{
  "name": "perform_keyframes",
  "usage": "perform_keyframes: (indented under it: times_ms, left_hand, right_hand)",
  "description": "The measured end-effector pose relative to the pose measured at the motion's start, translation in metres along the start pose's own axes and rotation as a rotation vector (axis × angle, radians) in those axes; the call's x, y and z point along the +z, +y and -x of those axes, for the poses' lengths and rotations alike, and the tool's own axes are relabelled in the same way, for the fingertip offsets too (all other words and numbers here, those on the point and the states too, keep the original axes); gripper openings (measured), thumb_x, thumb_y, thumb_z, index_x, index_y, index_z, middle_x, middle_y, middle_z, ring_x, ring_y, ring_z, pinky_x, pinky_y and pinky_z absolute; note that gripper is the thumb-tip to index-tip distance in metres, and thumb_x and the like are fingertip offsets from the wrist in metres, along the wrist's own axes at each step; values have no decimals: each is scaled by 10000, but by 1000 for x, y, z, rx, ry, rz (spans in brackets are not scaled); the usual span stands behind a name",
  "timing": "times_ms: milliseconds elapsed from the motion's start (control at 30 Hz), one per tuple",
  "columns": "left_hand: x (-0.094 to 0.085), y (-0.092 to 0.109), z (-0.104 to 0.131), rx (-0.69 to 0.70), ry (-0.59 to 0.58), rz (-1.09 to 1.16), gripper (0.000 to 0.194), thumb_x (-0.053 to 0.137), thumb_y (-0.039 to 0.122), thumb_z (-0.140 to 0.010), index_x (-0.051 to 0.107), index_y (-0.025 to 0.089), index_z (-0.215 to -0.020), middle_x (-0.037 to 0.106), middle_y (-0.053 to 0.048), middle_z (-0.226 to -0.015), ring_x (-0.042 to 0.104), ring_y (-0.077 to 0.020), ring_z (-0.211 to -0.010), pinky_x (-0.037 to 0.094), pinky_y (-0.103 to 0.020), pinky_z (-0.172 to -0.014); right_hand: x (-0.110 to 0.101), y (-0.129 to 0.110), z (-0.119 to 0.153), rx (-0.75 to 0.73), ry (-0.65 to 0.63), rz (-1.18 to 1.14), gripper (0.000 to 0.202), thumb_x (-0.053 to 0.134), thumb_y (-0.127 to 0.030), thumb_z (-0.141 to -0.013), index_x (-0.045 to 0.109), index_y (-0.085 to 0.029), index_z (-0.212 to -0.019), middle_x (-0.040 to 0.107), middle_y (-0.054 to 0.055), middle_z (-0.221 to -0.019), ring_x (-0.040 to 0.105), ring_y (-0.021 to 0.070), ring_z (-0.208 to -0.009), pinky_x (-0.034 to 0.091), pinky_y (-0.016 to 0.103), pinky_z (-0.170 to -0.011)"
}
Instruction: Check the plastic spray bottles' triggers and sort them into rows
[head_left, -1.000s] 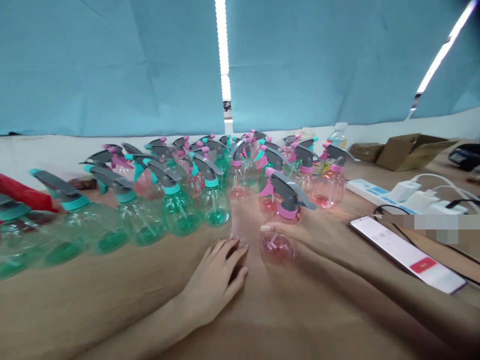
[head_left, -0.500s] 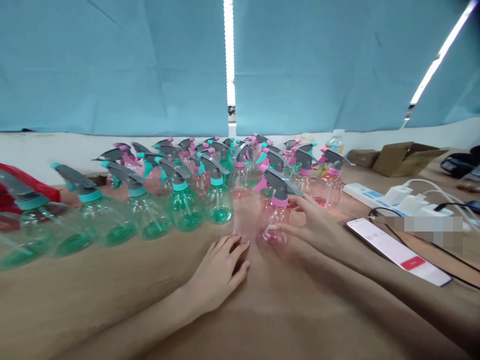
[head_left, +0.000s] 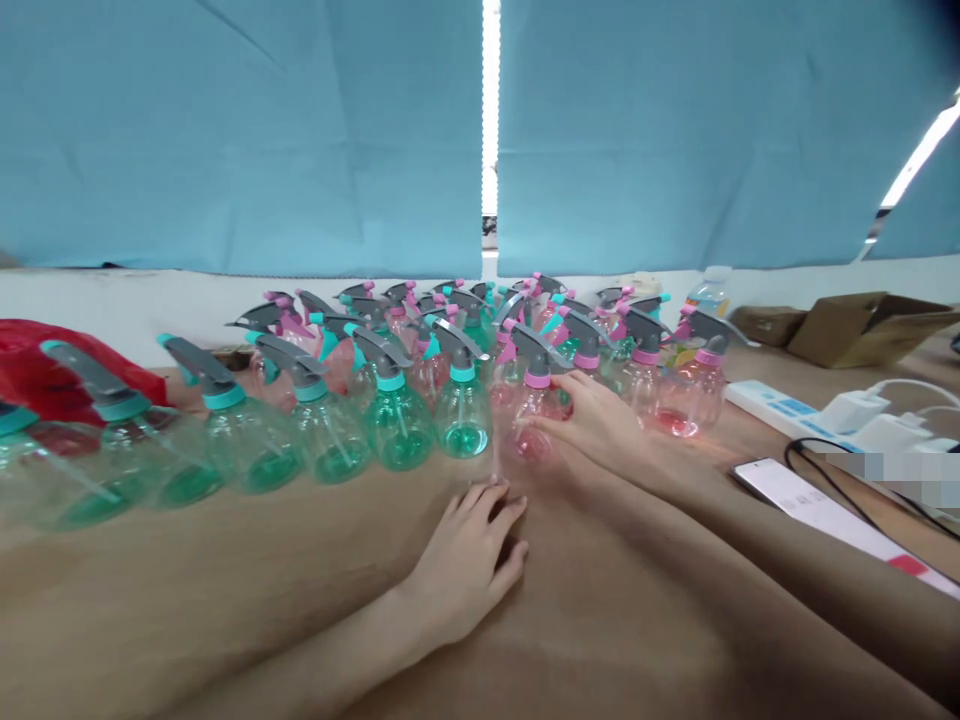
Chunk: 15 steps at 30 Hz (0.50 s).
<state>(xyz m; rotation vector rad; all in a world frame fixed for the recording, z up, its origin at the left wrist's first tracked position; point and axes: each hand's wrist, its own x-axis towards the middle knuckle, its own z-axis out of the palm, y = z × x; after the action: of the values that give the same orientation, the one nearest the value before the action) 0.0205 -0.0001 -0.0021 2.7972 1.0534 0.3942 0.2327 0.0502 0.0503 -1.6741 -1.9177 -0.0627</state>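
My right hand is closed round the body of a pink spray bottle with a grey nozzle, which stands upright on the table. That bottle is just right of a green spray bottle at the end of the front row. My left hand rests on the tabletop in front of the bottles, fingers apart and holding nothing. Another pink bottle stands to the right, beyond my right hand.
More green and pink spray bottles stand behind and to the left. A red bag lies at the left. On the right are a power strip with chargers, a phone, cables and a cardboard box.
My right hand has moved the pink bottle away from me, up beside the end green bottle. The view has turned slightly left. My left hand stays flat on the table.
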Motion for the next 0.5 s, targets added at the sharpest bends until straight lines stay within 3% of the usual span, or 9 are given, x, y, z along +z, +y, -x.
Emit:
perform_keyframes:
  times_ms: [500]
  left_hand:
    - [-2, 2, -2, -20, -56, 0, 386, 525, 235, -918, 522, 139, -1292, 492, -143, -1361, 385, -309, -1303, 363, -502, -1034]
  right_hand:
    - [13, -2, -20, 17, -14, 24, 560, 547, -558, -818, 573, -160, -1212, 640, 120, -1162, 628, 329, -995, 495, 437, -746]
